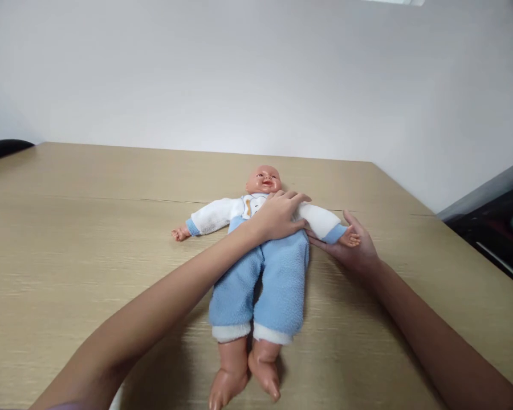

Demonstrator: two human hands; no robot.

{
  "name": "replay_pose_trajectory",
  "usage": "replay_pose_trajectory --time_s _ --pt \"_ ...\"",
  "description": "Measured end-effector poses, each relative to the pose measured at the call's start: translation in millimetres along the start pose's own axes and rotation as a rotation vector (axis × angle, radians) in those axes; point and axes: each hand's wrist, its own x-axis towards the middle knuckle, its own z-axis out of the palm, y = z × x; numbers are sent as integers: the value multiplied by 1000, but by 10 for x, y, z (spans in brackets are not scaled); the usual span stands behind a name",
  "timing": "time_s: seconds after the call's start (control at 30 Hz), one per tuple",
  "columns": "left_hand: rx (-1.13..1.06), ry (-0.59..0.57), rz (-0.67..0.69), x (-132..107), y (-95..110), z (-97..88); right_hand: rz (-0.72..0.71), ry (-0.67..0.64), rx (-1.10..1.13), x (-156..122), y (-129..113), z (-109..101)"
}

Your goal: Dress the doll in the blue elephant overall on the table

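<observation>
A baby doll [265, 273] lies face up on the wooden table [68, 228], head away from me, bare feet toward me. It wears blue fleece trousers and a white top with blue cuffs. My left hand [280, 215] lies flat on the doll's chest, fingers stretched toward its shoulder. My right hand [353, 247] rests palm up on the table beside the doll, under its outstretched arm and small hand, fingers spread.
A pale wall rises behind the table. A dark rounded chair back [4, 148] shows at the far left. Dark furniture [496, 228] with a teal object stands beyond the table's right edge.
</observation>
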Motion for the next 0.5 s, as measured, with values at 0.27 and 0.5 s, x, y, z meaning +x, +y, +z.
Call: replay_pose_trajectory --time_s 0.27,0.5 --pt "136 259 -404 -898 -518 -444 181 27 -37 -151 63 145" --pt "-192 65 -936 -1534 -842 -695 20 63 -103 -227 120 506"
